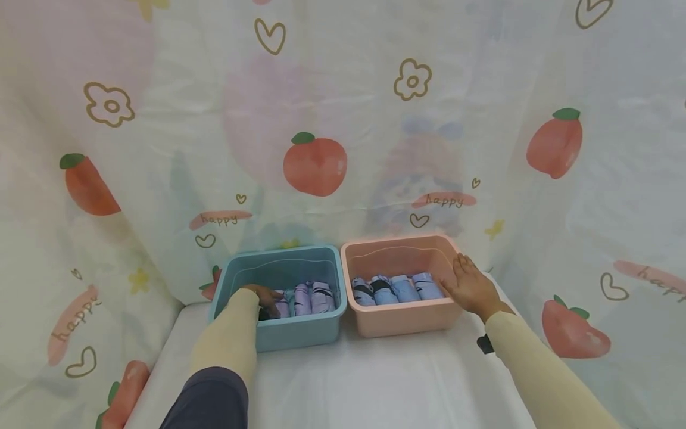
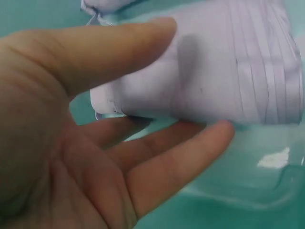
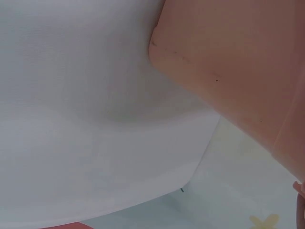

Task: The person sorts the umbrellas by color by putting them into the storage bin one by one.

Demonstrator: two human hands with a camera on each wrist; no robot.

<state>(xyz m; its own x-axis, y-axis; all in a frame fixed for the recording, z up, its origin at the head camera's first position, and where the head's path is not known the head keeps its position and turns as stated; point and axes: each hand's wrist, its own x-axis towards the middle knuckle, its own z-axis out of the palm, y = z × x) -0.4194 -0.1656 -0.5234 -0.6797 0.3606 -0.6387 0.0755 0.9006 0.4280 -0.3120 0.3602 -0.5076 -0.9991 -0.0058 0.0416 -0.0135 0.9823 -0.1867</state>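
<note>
My left hand reaches into the blue-green bin, at the left end of a row of lavender cloth rolls. In the left wrist view, the thumb lies over a pale lavender roll with a shadow beneath its tip, and the fingers extend along the roll's lower side. The thumb looks apart from the cloth. Extended fingers of my right hand rest against the right side of the pink bin. Several bluish cloth rolls stand in a row inside it.
Both bins stand side by side at the back of a white-covered table. A printed curtain hangs close behind and along both sides. In the right wrist view, the table edge runs near the pink bin's base.
</note>
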